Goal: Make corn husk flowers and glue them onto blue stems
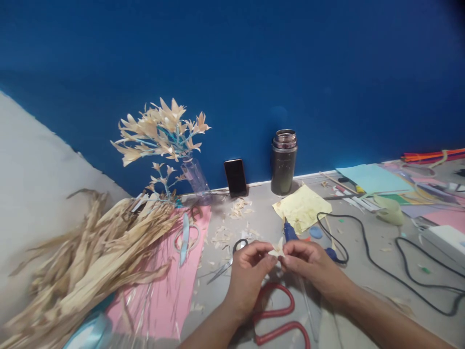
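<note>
Head view: L hand [249, 274] & R hand [314, 269] both pinch a small pale flower [278, 249] b/w thumb & fingertips, above the desk [260, 201], w/ the blue glue gun [289, 231] just beyond. Best to grip lightly nr the petal bases, as thin petals prob. crease or tear; keep fingers off the nozzle, poss. hot, & forearms clear of the red-handled scissors [273, 318] lying b/w them
</note>
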`<action>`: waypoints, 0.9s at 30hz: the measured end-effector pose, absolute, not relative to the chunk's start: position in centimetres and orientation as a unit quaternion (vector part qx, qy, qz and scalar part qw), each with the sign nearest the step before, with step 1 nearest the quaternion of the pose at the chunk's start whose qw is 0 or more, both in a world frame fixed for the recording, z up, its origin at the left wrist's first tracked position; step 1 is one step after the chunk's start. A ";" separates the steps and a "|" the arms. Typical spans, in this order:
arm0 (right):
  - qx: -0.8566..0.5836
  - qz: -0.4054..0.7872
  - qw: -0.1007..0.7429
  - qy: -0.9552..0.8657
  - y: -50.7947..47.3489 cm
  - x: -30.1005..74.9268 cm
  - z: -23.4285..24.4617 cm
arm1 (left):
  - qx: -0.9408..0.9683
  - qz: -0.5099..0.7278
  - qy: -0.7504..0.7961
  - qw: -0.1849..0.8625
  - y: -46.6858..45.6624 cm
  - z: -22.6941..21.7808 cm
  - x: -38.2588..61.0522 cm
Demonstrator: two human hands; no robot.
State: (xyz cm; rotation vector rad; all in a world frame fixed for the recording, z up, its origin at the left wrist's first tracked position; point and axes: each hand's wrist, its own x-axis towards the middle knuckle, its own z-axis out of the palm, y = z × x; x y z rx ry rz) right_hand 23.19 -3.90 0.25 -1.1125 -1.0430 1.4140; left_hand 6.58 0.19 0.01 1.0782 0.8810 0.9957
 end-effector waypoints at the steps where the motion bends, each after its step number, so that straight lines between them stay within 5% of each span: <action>1: -0.457 0.599 0.503 -0.424 -3.9 23.1 0.2 | 0.466 0.439 0.369 0.674 0.2 0.0 6.7; 13: -0.458 0.618 0.427 -0.476 -3.9 22.9 0.5 | 0.361 0.399 0.341 0.771 -0.2 -0.3 6.6; 23: -0.523 0.519 0.401 -0.544 -4.4 23.5 0.5 | 0.602 0.486 0.350 0.528 0.1 0.9 6.0; 27: -0.584 0.475 0.425 -0.502 -3.8 23.8 -0.1 | 0.593 0.487 0.348 0.538 -0.3 1.1 5.8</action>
